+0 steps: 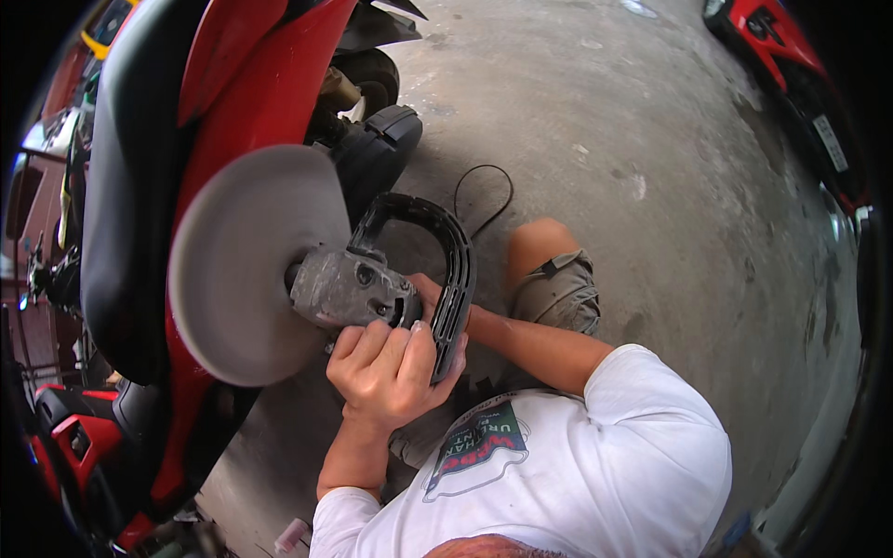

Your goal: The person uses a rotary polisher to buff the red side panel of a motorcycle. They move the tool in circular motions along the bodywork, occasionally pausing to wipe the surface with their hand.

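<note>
A dusty grey power polisher [349, 286] with a black loop handle [457, 265] is held in both my hands. Its large pale round pad [246, 270] is smeared, as if turning, and overlaps the red side panel [265, 84] of a motorbike; firm contact cannot be made out. My left hand [386, 367] is closed over the near side of the polisher, beside the handle's lower end. My right hand [431, 295] grips the tool's body inside the loop; most of its fingers are hidden behind the tool.
The motorbike's long black seat [130, 214] runs along the left. A thin black cable loop [484, 200] lies on the grey concrete floor [670, 214], just beyond my bent knee [539, 256]. Another red vehicle [791, 70] stands at the far right.
</note>
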### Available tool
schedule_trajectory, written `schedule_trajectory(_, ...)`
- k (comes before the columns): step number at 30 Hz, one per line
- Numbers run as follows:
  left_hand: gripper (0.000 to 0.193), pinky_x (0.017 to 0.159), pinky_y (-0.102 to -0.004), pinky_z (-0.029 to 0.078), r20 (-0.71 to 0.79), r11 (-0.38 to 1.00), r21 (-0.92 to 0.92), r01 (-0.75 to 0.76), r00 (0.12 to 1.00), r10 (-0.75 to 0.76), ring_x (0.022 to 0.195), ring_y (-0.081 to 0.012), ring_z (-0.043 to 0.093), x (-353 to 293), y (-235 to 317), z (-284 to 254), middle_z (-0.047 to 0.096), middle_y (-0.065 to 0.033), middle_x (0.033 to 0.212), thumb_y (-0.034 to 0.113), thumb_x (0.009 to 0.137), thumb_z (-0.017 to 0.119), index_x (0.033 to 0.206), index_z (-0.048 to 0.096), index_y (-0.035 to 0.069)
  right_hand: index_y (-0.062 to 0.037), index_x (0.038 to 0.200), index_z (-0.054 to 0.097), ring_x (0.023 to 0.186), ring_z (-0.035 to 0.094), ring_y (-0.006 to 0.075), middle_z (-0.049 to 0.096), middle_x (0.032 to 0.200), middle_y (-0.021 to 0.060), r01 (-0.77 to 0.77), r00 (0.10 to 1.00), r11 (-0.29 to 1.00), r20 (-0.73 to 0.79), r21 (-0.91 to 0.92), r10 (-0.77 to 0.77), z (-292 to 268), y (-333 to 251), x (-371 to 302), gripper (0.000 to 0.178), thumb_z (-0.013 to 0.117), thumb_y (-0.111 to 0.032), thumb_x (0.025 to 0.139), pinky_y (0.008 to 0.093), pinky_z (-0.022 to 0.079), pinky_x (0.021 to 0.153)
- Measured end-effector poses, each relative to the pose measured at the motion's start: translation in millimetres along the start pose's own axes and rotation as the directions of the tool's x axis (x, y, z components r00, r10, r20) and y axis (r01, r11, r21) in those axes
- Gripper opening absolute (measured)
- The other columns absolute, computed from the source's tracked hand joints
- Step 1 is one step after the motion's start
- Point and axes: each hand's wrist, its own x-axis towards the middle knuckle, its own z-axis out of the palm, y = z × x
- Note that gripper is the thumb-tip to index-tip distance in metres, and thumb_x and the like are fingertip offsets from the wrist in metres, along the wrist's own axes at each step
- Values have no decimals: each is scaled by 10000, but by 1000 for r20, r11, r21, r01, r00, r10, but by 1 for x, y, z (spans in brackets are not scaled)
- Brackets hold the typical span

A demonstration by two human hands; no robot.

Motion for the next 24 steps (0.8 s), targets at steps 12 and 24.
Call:
schedule_trajectory(12, 303, 546, -371, 407, 94, 984, 24, 179, 979, -180, 555, -234, 568, 181, -18, 100, 549, -28, 619, 229, 707, 879, 699, 597, 116, -52, 1370, 627, 1213, 657, 199, 705, 1283, 81, -109, 994, 891, 44, 440, 100, -124, 101, -12, 452, 590, -413, 1100, 374, 479, 1124)
schedule_trajectory(24, 327, 563, -369, 418, 114, 951, 154, 267, 951, -286, 556, -232, 557, 223, -9, 131, 531, -20, 606, 252, 723, 888, 698, 593, 114, -77, 1327, 670, 1198, 670, 206, 727, 1259, 68, -168, 986, 914, 51, 370, 161, -188, 80, -7, 416, 628, -392, 1059, 386, 463, 1147)
